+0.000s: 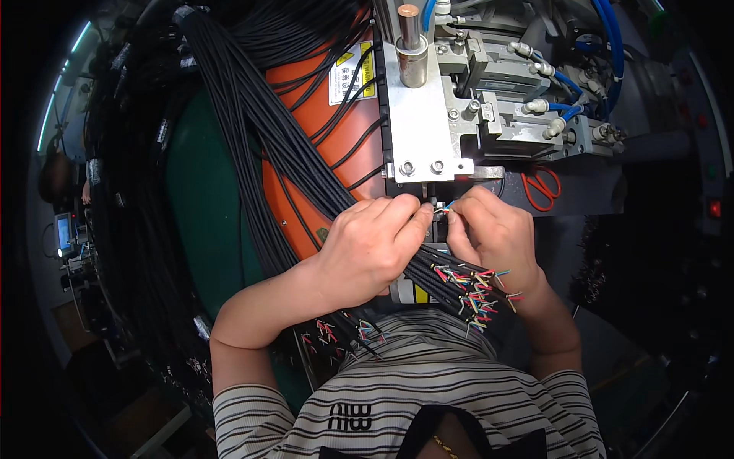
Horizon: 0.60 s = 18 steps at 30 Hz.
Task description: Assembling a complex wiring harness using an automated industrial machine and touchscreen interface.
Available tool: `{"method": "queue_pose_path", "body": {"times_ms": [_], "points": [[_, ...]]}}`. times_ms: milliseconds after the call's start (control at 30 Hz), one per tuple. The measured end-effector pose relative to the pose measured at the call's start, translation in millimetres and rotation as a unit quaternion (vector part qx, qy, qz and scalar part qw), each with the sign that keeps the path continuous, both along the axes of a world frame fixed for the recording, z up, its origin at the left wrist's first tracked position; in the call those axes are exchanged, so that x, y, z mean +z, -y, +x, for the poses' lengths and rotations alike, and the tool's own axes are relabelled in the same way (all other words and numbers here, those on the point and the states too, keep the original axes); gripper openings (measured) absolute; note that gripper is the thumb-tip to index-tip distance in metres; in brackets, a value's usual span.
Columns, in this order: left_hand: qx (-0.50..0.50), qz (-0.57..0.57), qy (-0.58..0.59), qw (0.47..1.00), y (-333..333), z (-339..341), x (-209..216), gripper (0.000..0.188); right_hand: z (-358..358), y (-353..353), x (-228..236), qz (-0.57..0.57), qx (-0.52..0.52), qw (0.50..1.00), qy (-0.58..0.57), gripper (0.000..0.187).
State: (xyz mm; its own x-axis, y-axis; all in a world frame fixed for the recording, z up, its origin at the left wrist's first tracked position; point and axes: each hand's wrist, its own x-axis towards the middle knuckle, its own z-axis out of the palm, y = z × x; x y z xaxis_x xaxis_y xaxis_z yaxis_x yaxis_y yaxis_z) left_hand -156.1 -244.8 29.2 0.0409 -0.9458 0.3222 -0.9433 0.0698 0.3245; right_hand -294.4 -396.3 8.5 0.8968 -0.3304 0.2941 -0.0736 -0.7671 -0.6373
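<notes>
Pinching coloured wires (pixel 446 209), right fingers (pixel 469 205) together; left fingers (pixel 415 222) beside, grip unclear.

Matt, rubbery-looking sheathing is seen on the black cables (pixel 229 84), smooth coloured plastic on their wire ends (pixel 478 294). The orange panel (pixel 355 168) is smoothly finished; a glossy label (pixel 340 86) is stuck by its right edge. The machine plate (pixel 417 130) is made of smooth bare metal, the blue tubes (pixel 614 46) of glossy plastic, the striped shirt (pixel 428 359) of ribbed cloth.

Wires (pixel 445 209) partly hidden behind fingers (pixel 475 205)
</notes>
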Motion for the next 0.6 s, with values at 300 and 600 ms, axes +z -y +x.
{"method": "queue_pose_path", "body": {"times_ms": [300, 600], "points": [[-0.035, 0.001, 0.032, 0.999, 3, 1, 4, 0.045, 1, -4, -1, -0.033, -0.008, 0.999, 0.036, 0.008], [-0.037, 0.039, 0.074, 0.996, 7, -4, 13, 0.041, 5, 14, 6, -0.045, 0.052, 0.997, -0.039, 0.008]]}}
